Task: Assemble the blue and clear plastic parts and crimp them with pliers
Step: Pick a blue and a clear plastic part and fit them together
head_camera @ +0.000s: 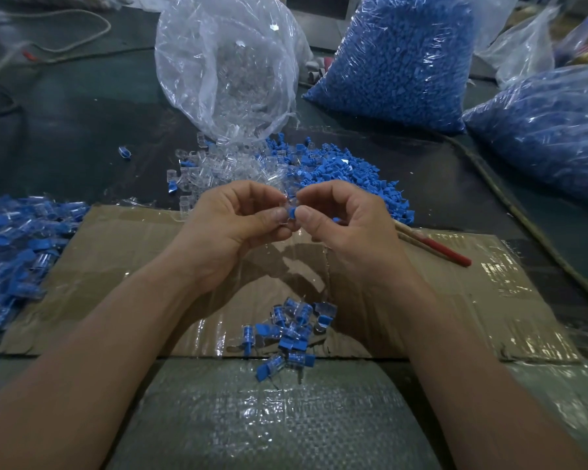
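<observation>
While both hands are raised above the taped cardboard sheet, a small blue plastic part is pinched between the thumb and curled fingers of the right hand, and a clear plastic part is pinched at the fingertips of the left hand. The two parts are brought together where the thumbs meet; whether they are already joined cannot be told. A second blue piece seems to be tucked under the right hand's curled fingers. Pliers with red handles are laid on the cardboard just beside the right hand, untouched, their head hidden behind it. A small heap of assembled blue-and-clear pieces is gathered at the near edge of the cardboard, between the forearms, and a larger pile of assembled pieces is spread at the left edge. Beyond the hands, loose clear parts are spilled from the mouth of an open transparent bag, and loose blue parts are heaped beside them on the dark table. Two full bags of blue parts are set at the far right. A woven sack under shiny film is seen nearest the camera.
</observation>
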`<control>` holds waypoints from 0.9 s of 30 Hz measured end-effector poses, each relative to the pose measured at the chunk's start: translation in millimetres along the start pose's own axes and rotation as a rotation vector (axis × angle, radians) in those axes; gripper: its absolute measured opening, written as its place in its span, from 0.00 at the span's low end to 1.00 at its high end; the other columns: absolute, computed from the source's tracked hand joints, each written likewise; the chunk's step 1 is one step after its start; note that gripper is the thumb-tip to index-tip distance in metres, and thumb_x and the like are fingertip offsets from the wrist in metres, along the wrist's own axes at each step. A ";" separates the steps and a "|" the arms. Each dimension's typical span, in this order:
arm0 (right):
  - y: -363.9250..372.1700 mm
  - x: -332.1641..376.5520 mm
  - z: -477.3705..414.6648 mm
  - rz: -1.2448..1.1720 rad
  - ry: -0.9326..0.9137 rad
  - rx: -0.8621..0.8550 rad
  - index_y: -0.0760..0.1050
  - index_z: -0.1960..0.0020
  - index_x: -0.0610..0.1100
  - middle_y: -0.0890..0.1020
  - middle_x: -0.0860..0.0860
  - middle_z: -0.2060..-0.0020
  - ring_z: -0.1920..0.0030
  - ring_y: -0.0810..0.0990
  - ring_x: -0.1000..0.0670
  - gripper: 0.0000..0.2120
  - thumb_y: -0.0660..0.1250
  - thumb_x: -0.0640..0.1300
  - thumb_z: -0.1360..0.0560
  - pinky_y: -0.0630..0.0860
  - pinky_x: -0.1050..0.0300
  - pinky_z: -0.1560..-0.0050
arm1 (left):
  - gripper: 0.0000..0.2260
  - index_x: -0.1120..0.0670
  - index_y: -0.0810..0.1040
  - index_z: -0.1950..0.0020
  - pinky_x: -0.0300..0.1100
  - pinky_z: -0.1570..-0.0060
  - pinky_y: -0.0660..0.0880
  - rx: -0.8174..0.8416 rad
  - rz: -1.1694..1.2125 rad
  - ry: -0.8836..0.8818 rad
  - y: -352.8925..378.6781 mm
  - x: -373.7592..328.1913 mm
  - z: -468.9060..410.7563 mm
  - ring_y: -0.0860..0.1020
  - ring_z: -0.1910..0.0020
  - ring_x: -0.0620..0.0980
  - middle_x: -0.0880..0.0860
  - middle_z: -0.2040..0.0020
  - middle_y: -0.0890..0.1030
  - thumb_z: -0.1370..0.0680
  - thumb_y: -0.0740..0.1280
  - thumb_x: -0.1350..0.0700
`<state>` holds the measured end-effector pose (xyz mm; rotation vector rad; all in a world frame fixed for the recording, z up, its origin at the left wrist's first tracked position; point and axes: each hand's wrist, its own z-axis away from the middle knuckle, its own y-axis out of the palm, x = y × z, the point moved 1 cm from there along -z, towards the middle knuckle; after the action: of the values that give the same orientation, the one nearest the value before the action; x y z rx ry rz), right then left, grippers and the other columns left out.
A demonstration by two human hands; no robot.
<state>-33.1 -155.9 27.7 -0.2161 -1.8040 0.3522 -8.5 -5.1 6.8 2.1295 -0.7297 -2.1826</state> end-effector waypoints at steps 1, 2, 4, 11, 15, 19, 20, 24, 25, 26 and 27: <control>0.3 0.1 -0.2 -0.027 0.010 0.028 0.76 0.54 0.51 0.80 0.56 0.59 0.58 0.79 0.60 0.07 0.68 0.39 0.27 0.76 0.66 0.56 | 0.09 0.61 0.75 0.57 0.33 0.66 0.77 -0.005 0.002 0.001 0.4 -0.4 0.2 0.81 0.68 0.45 0.52 0.68 0.82 0.36 0.67 0.65; 0.5 0.3 -0.2 -0.057 0.017 0.058 0.76 0.52 0.51 0.81 0.55 0.58 0.58 0.80 0.60 0.09 0.67 0.38 0.27 0.77 0.66 0.55 | 0.08 0.61 0.75 0.58 0.33 0.67 0.77 -0.009 -0.001 0.002 1.0 -0.5 0.4 0.81 0.68 0.45 0.51 0.68 0.82 0.37 0.67 0.65; 0.5 1.3 0.5 -0.106 0.023 0.103 0.77 0.50 0.50 0.82 0.55 0.59 0.58 0.81 0.59 0.11 0.65 0.35 0.26 0.78 0.65 0.55 | 0.07 0.60 0.76 0.60 0.33 0.67 0.77 -0.019 -0.011 0.008 1.4 -0.8 1.1 0.81 0.68 0.46 0.52 0.69 0.81 0.37 0.67 0.64; -1.1 -0.9 0.7 -0.203 0.063 0.098 0.79 0.54 0.48 0.83 0.54 0.64 0.59 0.83 0.53 0.11 0.65 0.33 0.27 0.79 0.61 0.53 | 0.04 0.60 0.78 0.60 0.34 0.69 0.77 -0.029 -0.125 0.001 1.3 -2.9 2.9 0.81 0.69 0.48 0.55 0.69 0.81 0.33 0.67 0.66; -1.1 -1.9 -0.4 -0.142 0.041 0.073 0.79 0.55 0.48 0.83 0.53 0.63 0.59 0.83 0.53 0.10 0.66 0.33 0.27 0.79 0.61 0.53 | 0.07 0.60 0.79 0.59 0.37 0.68 0.79 -0.043 -0.148 -0.014 3.5 -3.4 3.7 0.81 0.68 0.51 0.57 0.66 0.82 0.36 0.69 0.64; -0.6 -5.1 -1.6 -0.108 0.051 0.057 0.75 0.58 0.46 0.82 0.51 0.64 0.62 0.82 0.54 0.07 0.68 0.35 0.29 0.79 0.63 0.58 | 0.09 0.59 0.80 0.58 0.38 0.67 0.79 -0.046 -0.241 0.004 5.9 -2.6 5.9 0.81 0.68 0.51 0.58 0.65 0.83 0.37 0.70 0.61; -0.4 -6.0 -1.7 -0.100 0.044 0.050 0.74 0.59 0.46 0.81 0.52 0.65 0.62 0.82 0.54 0.07 0.69 0.35 0.29 0.79 0.63 0.58 | 0.08 0.59 0.80 0.58 0.37 0.68 0.79 -0.049 -0.248 0.004 5.7 -2.9 6.0 0.81 0.69 0.50 0.59 0.65 0.82 0.37 0.70 0.61; 1.0 -6.1 -0.9 -0.043 -0.022 0.097 0.77 0.55 0.48 0.82 0.54 0.62 0.59 0.82 0.57 0.08 0.70 0.37 0.31 0.78 0.65 0.55 | 0.07 0.60 0.80 0.60 0.35 0.71 0.76 -0.083 -0.211 -0.011 2.8 -3.7 4.9 0.79 0.72 0.49 0.56 0.68 0.82 0.37 0.70 0.62; 1.9 -5.8 -0.3 -0.040 -0.043 0.107 0.78 0.52 0.49 0.82 0.56 0.60 0.57 0.82 0.57 0.11 0.70 0.35 0.31 0.78 0.65 0.54 | 0.06 0.59 0.79 0.61 0.35 0.72 0.76 -0.095 -0.188 -0.021 2.4 -3.6 4.8 0.79 0.73 0.49 0.55 0.69 0.81 0.37 0.70 0.62; 2.4 -6.0 0.0 -0.039 -0.066 0.110 0.79 0.50 0.49 0.82 0.57 0.59 0.56 0.82 0.57 0.14 0.70 0.33 0.31 0.77 0.65 0.53 | 0.05 0.59 0.79 0.62 0.35 0.73 0.76 -0.103 -0.172 -0.032 2.4 -3.5 4.8 0.79 0.73 0.48 0.55 0.70 0.81 0.37 0.70 0.63; 2.4 -6.2 0.1 -0.030 -0.090 0.106 0.79 0.49 0.48 0.82 0.58 0.58 0.55 0.82 0.58 0.15 0.69 0.32 0.31 0.77 0.66 0.52 | 0.05 0.59 0.79 0.62 0.35 0.74 0.75 -0.102 -0.169 -0.042 2.6 -3.7 5.0 0.79 0.74 0.48 0.55 0.71 0.80 0.37 0.70 0.64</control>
<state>-31.6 -155.7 21.2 -0.1005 -1.8687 0.4413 -13.8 -4.7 10.9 2.1745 -0.4432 -2.2961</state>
